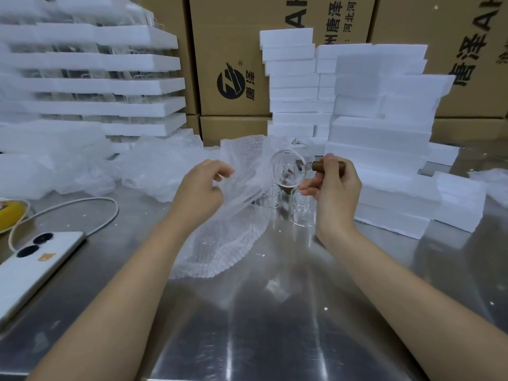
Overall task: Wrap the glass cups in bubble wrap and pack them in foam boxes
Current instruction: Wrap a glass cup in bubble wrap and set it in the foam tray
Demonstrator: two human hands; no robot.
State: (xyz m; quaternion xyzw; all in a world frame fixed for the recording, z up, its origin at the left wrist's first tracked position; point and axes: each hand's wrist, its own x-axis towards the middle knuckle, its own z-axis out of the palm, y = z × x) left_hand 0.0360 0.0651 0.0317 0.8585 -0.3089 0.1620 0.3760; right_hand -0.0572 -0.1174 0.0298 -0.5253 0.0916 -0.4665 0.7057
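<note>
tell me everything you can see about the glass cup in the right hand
The glass cup is clear and round-mouthed, with a stubby brown, wood-looking handle on its side. It is tipped so the mouth faces the camera, held above the metal table. The right hand grips the handle. The bubble wrap sheet pinched by the left hand lies behind its left edge; contact is unclear.

1 view: head-worn, wide-angle camera. Sits above and behind person's forearms, faces forward and down onto metal surface (275,325). Close range: left hand (202,188) and right hand (334,188) land mid-frame, 2 arms entering from bottom corners. Upper part of frame reaches foam stacks (384,133) and cardboard boxes (228,37) standing along far side of surface. Straight lines bow toward frame edges.
</note>
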